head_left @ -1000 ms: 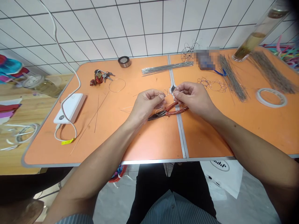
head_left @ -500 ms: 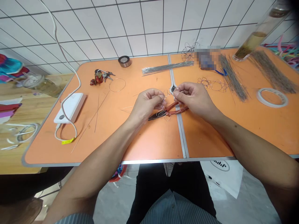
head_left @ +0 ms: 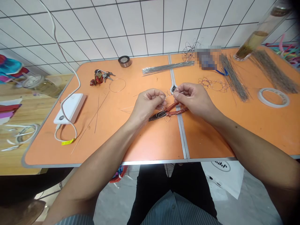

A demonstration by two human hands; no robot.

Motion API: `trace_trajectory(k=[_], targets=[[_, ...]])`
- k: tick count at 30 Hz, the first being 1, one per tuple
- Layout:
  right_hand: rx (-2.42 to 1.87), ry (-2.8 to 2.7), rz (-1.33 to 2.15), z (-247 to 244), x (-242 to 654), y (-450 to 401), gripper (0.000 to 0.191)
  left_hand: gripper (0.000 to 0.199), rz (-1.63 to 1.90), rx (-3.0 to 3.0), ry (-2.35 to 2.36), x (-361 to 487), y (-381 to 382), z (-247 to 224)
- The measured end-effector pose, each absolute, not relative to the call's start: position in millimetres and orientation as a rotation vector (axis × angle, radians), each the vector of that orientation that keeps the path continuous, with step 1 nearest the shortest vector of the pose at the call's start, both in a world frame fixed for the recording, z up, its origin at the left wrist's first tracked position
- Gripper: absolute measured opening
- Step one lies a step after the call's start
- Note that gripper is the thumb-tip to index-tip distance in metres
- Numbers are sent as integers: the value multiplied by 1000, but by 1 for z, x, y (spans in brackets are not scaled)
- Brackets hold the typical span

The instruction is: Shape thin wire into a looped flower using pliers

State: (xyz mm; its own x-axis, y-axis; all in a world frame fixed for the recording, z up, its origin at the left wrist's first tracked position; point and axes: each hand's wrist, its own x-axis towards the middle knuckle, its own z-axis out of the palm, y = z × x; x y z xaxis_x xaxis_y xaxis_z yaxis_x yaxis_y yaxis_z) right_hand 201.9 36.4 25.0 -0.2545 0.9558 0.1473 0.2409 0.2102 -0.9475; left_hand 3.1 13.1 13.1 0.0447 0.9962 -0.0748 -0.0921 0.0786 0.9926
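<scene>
Thin looped wire [head_left: 167,118] stretches between my two hands at the middle of the orange table. My left hand [head_left: 152,101] pinches one side of it between thumb and fingertips. On the other side, my right hand [head_left: 191,96] has its thumb and forefinger closed on the wire too. Red-handled pliers [head_left: 170,108] lie on the table just beneath the fingers, dark jaws pointing left. Some of the wire loops overlap the pliers, so exactly where they end is hard to make out.
Bundles of straight wire [head_left: 167,67] lie at the back, near bent wire shapes [head_left: 212,84]. To the right are a white tape roll [head_left: 260,99] and a glass tube [head_left: 252,43]. Leftward are a white power bank [head_left: 70,109], keys [head_left: 105,76], a wire ring [head_left: 117,78] and dark tape [head_left: 124,61].
Almost nothing differs. Both hands keep their pinch on the wire in the same place, and the pliers have not moved.
</scene>
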Motion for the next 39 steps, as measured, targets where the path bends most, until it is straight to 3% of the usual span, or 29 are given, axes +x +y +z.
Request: trace_trajectory(k=[39], targets=[[-1141,-1768,1128,21,203,39,7,23,908,1324,1067,1,9,10]])
